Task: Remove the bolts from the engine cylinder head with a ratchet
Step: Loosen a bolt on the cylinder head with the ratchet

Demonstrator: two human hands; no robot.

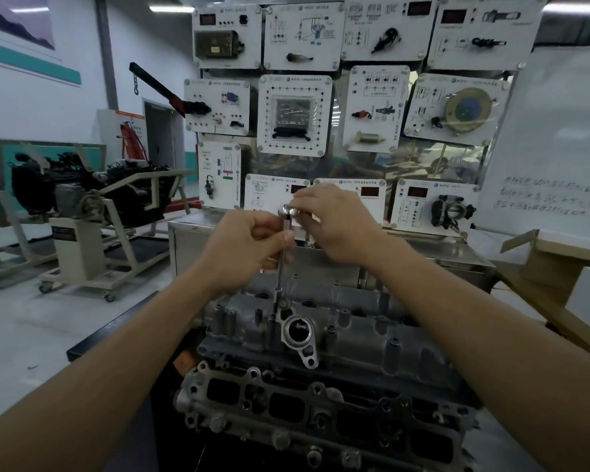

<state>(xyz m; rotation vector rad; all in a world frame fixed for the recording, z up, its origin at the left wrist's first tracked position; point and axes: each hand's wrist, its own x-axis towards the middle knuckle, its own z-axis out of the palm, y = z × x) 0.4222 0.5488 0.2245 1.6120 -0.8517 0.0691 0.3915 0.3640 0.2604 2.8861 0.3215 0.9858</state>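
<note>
Your left hand [249, 247] was curled round the extension [281, 267], just under the ratchet [286, 210] head. Your right hand [334, 226] sat on the far side of that head, fingertips pinching it. The handle was hidden behind that hand, so I couldn't tell how it lay. The hands were close together, nearly touching, both clamped on the tool.

The extension ran near upright from your left hand down into the cylinder head [372, 338], directly below both hands. Its socket end sat in a recess just beyond the round housing [307, 356]. The bolt was hidden under the socket.

Handling, by my reading:
- The tool looked like steel: stiff, smooth, likely slick if oily.
- A long, thin extension tends to tip off a bolt under side load. Steady the shaft with the left hand and keep it in line with the bolt. Turn from the ratchet with the right.
- The cylinder head looked like heavy cast metal, unlikely to shift under the pull.
- A loosened bolt would be small and light, easily dropped into the recess. Take it by its head with your fingertips.
</note>
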